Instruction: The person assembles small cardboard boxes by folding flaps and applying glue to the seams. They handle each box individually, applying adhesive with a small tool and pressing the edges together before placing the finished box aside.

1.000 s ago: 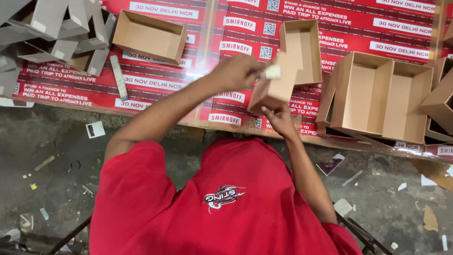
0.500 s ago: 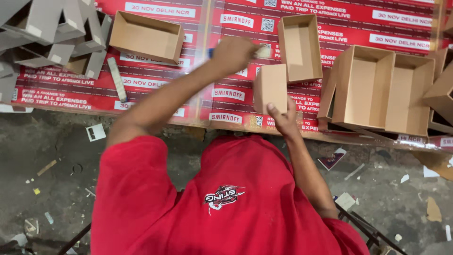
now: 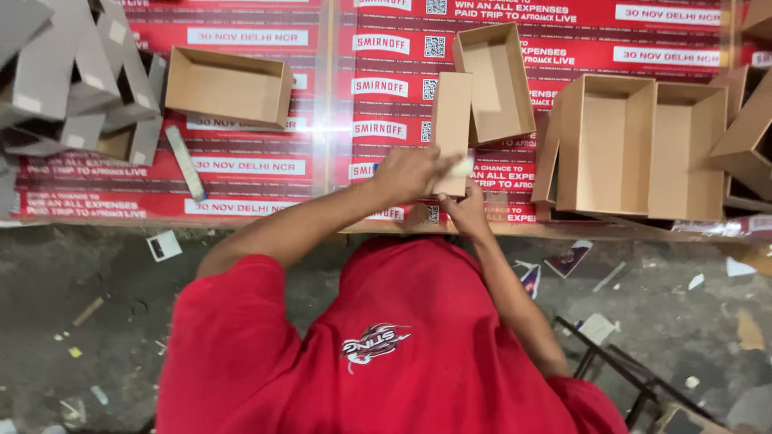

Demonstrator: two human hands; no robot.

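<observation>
From the head view, a flat brown cardboard panel (image 3: 451, 128) stands on the red-printed table (image 3: 265, 173), its long axis running near to far. It lies just left of an open cardboard box (image 3: 494, 80). The left hand (image 3: 410, 173) is at its near end, fingers curled shut on a small pale piece (image 3: 461, 167) pressed against the panel. The right hand (image 3: 461, 213) touches the panel's near edge from below, fingers extended. Both hands are about equally close.
</observation>
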